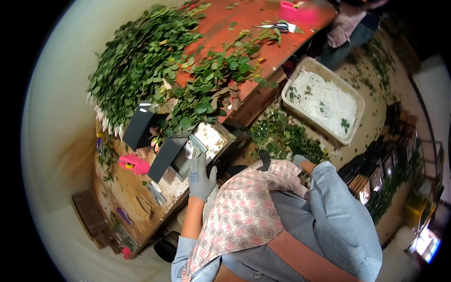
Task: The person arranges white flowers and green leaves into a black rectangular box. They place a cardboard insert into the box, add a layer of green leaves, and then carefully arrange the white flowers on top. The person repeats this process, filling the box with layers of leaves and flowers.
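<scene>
My left hand [202,178], in a grey glove, has its fingers spread. The fingertips rest on a grey metal box [188,159] at the edge of the workbench [127,197]. Beside it stand two dark, tilted rectangular sleeves [139,125], with leafy stems behind them. My right hand [299,161], also in a grey glove, reaches down by my side toward a heap of green leaves [286,138] on the floor. Only its wrist end shows and the fingers are hidden. A patterned pink apron [244,211] covers my front.
A big bundle of green leafy stems [136,61] lies across the red table [244,19], with scissors [278,26] and a pink box [296,11] farther back. A pink tool [134,163] lies on the bench. A white crate of pale trimmings [324,101] stands on the floor. Another person [347,28] stands at the table's far end.
</scene>
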Motion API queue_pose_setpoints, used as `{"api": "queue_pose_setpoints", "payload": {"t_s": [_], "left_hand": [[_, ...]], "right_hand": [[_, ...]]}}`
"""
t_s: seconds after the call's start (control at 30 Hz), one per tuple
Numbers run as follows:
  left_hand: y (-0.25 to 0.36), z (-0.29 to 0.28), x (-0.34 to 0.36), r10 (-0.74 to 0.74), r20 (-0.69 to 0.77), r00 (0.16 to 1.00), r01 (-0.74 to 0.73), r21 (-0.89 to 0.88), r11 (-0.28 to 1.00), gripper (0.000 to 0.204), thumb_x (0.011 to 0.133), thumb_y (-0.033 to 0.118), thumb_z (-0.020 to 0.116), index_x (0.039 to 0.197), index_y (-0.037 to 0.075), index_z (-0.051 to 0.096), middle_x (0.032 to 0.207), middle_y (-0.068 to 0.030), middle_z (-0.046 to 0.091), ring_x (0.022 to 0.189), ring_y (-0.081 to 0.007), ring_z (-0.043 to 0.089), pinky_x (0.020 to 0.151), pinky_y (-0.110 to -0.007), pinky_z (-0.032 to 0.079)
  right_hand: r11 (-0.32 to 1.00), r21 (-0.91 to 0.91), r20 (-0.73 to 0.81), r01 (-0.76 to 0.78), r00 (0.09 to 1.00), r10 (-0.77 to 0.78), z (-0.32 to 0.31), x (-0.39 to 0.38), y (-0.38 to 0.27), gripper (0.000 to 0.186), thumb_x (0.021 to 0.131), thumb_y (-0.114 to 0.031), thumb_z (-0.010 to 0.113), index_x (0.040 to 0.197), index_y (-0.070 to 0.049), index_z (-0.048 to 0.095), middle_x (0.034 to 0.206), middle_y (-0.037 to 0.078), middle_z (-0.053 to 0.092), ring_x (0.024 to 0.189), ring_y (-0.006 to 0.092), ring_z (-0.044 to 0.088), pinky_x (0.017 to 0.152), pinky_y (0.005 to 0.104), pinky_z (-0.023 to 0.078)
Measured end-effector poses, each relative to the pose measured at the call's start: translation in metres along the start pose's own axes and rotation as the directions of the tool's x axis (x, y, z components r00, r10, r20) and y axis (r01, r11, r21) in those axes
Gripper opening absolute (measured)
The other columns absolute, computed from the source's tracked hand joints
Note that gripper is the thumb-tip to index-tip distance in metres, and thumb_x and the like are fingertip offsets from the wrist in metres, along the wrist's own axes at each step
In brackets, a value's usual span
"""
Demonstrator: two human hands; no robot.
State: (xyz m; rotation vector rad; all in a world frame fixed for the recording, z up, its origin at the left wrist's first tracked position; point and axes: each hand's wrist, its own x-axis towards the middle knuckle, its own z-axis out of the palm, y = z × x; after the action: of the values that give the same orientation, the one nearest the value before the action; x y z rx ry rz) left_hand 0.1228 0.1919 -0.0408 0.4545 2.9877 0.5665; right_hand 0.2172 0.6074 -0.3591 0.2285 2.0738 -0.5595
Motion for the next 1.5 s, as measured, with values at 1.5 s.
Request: {"api": "queue_pose_setpoints", "payload": {"t_s": [1.5], "left_hand": [[-0.009,0.075,-0.144,-0.066,0.308,0.949,0.142,-0.230,0.963,0.050,0.089,0.008,0.066,0.137,0.000,0.056,0.129,-0.0197,0.062,0.115,-0.0366,0.059,0.097,-0.045,0.046]], "right_hand": [[0.753,-0.429,-0.461,0.499,0.596,-0.657,0.022,0.131,-0.374,0.036,0.094,-0.021,0.053,0.124,-0.009,0.068,0.131,0.012,0.066,0.122,0.0293,0.060,0.102,0.0428,0.048]]}}
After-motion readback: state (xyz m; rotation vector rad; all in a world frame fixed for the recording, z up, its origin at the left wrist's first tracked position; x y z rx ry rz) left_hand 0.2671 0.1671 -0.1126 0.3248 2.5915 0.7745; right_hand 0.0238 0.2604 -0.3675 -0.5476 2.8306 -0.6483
